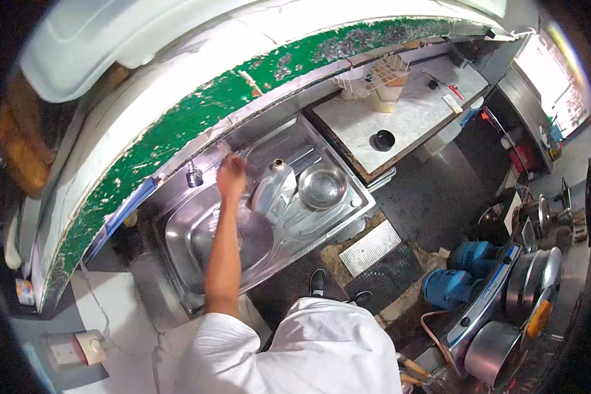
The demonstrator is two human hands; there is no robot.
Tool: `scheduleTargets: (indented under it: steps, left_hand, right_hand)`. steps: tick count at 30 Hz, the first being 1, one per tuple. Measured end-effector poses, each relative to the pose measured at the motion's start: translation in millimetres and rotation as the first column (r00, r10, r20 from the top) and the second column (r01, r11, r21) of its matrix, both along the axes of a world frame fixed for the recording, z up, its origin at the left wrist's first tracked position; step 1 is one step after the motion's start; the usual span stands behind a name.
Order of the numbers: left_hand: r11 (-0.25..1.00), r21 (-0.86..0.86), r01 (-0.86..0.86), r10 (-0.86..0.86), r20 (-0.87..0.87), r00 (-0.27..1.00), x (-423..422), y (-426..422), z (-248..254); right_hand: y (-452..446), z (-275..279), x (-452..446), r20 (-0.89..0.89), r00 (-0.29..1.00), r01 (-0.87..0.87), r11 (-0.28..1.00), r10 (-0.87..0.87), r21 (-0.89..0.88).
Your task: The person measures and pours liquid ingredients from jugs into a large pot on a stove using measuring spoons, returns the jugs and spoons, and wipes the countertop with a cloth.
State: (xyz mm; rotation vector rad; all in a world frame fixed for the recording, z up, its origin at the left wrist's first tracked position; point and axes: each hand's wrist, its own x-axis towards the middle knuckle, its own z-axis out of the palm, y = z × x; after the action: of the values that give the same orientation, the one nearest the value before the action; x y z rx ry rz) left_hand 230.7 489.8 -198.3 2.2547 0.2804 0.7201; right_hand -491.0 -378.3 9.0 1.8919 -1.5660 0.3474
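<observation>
The jug (272,192) and metal bowl (322,186) already rest on the sink (184,231), left hand (232,176) near its back edge, grip and remaining work unclear.

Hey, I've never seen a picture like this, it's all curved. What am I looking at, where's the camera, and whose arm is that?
There's no machine here, just a person. One camera, worn on the head, looks forward and down, so you see the wearer's own white shirt and shoes. The bent edges probably come from a wide lens. The arm is the wearer's left; the left hand is over the metal sink, close to a plastic jug. Whether it holds anything is too unclear to tell. The right hand is out of view. A metal bowl sits beside the jug on the draining board, and a black bowl sits on the pale worktop.
</observation>
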Motion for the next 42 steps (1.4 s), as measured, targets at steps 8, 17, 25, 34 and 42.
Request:
scheduleTargets:
  steps: [8,17,25,34,42]
  left_hand:
    - [0.595,0.664,0.453,0.013,-0.571,0.821,141.2,66.1,-58.1]
    - [0.49,0.66,0.569,-0.18,-0.562,0.807,201.0,65.3,-73.4]
    - [0.571,0.58,0.581,-0.256,-0.546,0.797,222.4,25.0,-62.7]
    - [0.693,-0.216,0.688,-0.704,-0.406,0.582,90.3,-22.8,14.3]
    - [0.888,-0.018,0.46,-0.429,-0.395,0.812,-99.1,-198.1,66.5]
  right_hand:
    - [-119.1,-34.0,-120.3,-0.021,0.995,-0.1,0.989,0.102,0.107]
    - [13.0,10.4,-16.3,0.524,0.851,-0.12,0.985,0.039,0.123]
    - [21.4,19.7,0.6,0.398,0.912,0.125,0.992,-0.102,-0.033]
    - [18.0,-5.0,4.1,0.376,0.926,-0.038,0.988,-0.02,0.147]
    - [-19.6,-103.5,-90.3,0.325,0.944,-0.057,0.998,0.049,0.015]
